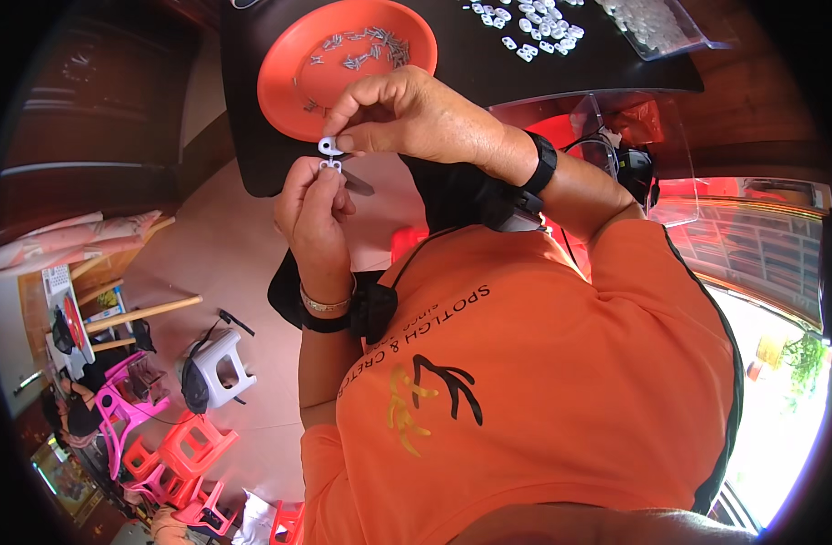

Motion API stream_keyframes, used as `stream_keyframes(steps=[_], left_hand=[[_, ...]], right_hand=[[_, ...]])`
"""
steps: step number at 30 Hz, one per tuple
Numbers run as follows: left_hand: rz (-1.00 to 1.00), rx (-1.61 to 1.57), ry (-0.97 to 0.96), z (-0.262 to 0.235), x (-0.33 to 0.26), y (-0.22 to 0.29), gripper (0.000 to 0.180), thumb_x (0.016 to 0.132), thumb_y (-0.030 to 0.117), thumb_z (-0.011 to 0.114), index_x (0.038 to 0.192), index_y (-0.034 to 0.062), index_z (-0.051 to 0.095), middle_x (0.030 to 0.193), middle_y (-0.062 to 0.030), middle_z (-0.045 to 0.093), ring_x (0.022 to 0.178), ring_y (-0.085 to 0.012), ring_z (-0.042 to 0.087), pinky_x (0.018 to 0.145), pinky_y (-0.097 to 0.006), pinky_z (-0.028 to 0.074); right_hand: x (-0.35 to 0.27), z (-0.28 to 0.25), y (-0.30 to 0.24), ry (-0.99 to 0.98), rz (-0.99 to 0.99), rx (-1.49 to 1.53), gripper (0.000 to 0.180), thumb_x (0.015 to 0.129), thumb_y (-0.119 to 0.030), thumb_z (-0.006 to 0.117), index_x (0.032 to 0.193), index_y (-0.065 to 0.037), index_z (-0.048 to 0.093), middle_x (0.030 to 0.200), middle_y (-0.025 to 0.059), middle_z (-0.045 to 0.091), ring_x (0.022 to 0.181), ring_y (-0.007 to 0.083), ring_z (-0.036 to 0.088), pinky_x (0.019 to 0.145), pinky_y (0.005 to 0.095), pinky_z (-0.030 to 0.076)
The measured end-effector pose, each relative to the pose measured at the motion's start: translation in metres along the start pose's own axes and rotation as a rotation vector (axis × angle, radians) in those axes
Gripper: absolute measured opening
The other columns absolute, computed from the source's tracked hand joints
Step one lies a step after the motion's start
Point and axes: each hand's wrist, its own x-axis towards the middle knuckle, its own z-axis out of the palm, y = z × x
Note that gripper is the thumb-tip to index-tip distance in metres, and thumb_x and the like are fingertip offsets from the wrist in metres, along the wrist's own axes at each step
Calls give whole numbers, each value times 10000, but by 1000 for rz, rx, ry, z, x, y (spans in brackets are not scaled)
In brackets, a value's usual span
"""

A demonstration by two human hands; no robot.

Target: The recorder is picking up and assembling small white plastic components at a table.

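Note:
My left hand (314,211) is raised in front of my chest and pinches a small white plastic clip (330,166) between thumb and fingers. My right hand (407,113) comes from above and grips another small white plastic piece (328,144) with its fingertips, pressed against the first one. Both pieces touch just below the rim of an orange plate (288,86) on the black table (470,64). The plate holds several small metal nails (370,47).
Several white plastic clips (529,23) lie spread on the table at the top, beside a clear bag (657,25) of more pieces. A clear plastic container (616,136) stands by my right arm. Plastic stools, white (223,365) and orange-red (184,445), stand on the floor at left.

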Motion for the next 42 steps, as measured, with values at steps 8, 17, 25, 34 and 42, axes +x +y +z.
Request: stream_keyframes(steps=[8, 17, 25, 34, 42], left_hand=[[58, 75, -88, -4, 0, -7, 190, 940, 159, 445, 801, 35, 484, 641, 10, 418, 534, -56, 429, 422, -198, 402], [19, -46, -76, 0, -1, -2, 203, 954, 184, 421, 850, 21, 482, 643, -9, 435, 529, -80, 448, 442, -206, 383], [16, -52, -37, 0, 1, -6, 279, 959, 239, 408, 853, 0, 507, 614, -25, 454, 474, -106, 443, 426, -223, 389], [47, -193, 41, 3, -4, -5, 252, 929, 171, 444, 795, -12, 554, 620, -17, 493, 513, -76, 444, 477, -202, 312], [68, -150, -14, -2, -5, -8, 239, 927, 157, 453, 767, -3, 529, 625, -18, 487, 526, -73, 441, 495, -204, 331]], right_hand=[[-1, 4, 2, -39, -49, -84, 129, 830, -12, 668, 959, -1, 659, 879, 31, 668, 837, 92, 624, 787, 234, 505], [-5, 7, 2, -52, -20, -22, 175, 813, -10, 684, 976, -31, 624, 857, 16, 642, 814, 98, 626, 737, 248, 514], [-5, 8, 1, -87, -128, -124, 236, 766, -22, 712, 988, -28, 632, 853, 34, 628, 779, 143, 638, 687, 278, 524], [-7, 21, 7, 48, -434, -445, 295, 700, -104, 771, 961, -34, 652, 809, 62, 607, 701, 198, 631, 602, 291, 512], [-9, 19, 3, 28, -401, -393, 283, 703, -111, 768, 956, -35, 666, 783, 68, 605, 691, 204, 626, 599, 300, 506]])
